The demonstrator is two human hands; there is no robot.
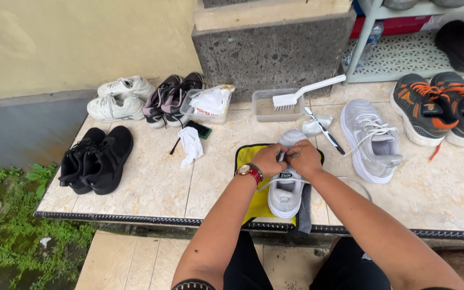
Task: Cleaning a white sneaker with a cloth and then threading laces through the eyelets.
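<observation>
Head view: left hand (267, 159) and right hand (304, 158), both grips pinching the laces of the grey shoe (287, 185) on a yellow cloth (248, 161) at the desk (157, 182) front edge. Its mate (371, 140) sits just right; brush (307, 91) over a plastic tub (264, 110) behind; black pair (96, 159) well left.

grey sneaker (286, 188) | upright, toe pointing away | on yellow cloth (247, 158) | near tiled ledge's front edge
</observation>
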